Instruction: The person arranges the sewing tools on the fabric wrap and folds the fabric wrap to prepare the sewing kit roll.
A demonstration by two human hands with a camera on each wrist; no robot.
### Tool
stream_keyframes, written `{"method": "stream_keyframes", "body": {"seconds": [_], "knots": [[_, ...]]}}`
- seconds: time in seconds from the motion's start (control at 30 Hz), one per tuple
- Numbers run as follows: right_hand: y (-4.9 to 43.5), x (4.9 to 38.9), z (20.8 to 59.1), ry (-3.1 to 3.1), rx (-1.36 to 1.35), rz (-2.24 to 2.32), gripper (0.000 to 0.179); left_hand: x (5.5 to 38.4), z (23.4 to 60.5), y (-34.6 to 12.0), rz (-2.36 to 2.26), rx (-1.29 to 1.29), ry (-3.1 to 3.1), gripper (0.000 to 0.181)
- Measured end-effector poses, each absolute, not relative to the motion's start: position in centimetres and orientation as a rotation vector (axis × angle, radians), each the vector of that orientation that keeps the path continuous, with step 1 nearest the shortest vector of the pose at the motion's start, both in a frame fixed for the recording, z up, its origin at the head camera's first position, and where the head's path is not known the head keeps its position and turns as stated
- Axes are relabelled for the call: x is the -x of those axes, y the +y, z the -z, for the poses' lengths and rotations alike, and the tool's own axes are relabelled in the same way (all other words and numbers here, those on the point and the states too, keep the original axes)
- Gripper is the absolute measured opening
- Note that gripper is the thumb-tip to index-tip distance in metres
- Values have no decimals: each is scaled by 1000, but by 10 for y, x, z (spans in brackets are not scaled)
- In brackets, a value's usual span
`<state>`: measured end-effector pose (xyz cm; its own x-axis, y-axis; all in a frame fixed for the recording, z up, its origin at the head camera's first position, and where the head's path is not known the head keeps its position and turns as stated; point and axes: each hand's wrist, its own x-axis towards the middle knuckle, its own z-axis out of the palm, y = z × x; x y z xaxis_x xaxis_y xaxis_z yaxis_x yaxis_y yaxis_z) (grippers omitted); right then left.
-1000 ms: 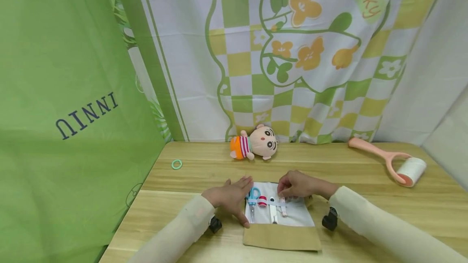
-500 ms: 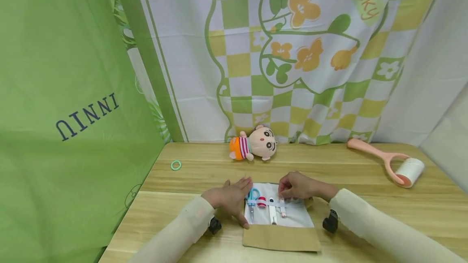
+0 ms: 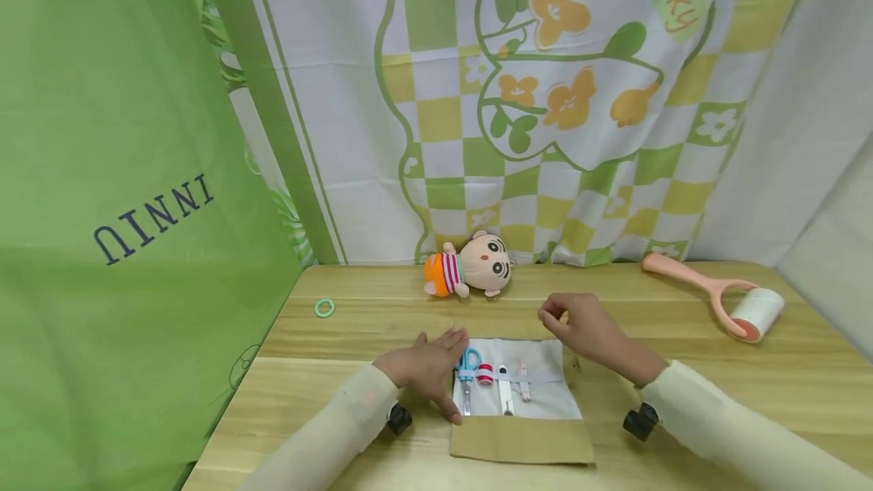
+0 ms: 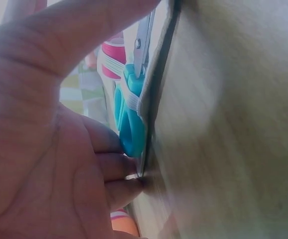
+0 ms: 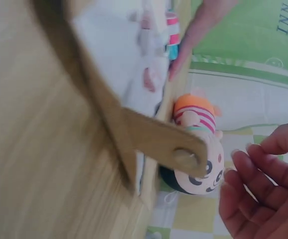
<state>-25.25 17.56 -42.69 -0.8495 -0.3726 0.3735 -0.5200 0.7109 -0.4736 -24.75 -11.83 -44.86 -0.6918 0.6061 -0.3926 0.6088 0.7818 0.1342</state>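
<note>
Right hand [image 3: 585, 330], lower right: is lifted from pouch [image 3: 521, 439], fingers loosely curled, nothing held; pink item [image 3: 523, 381] left apparently secured. Left hand [image 3: 426, 371], lower centre: thumb, fingers spread wide.

Between 1 and 2 o'clock in the head view, the flowered curtain [image 3: 566, 112] reads "Lucky" in orange. At 9 o'clock, the green cloth [image 3: 136, 173] bears dark slanting letters, left to right U, I, N, N, I; part of them shows near 2 o'clock in the right wrist view.
</note>
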Motion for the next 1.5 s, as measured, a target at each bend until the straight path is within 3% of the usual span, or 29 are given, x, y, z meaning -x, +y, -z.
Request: {"method": "stream_keyframes", "body": {"seconds": [0.23,0.67,0.87,1.2,1.37,1.5], "knots": [[191,235,434,-2740,-716,-767,15,247,448,-116,23,-917,2553,132],[233,244,464,-2978,-604,-727,17,248,454,-115,-7,-936,2540,133],[226,219,453,-2798,-549,-598,13,251,452,-112,7,-972,2523,133],[195,140,448,-2525,-1108,-507,5,283,439,-110,-90,-1085,2600,78],[204,120,473,-2440,-1308,-347,10,294,446,-117,-18,-1193,2583,74],[209,116,488,-2383,-1386,-135,25,294,456,-124,140,-1183,2594,76]]}}
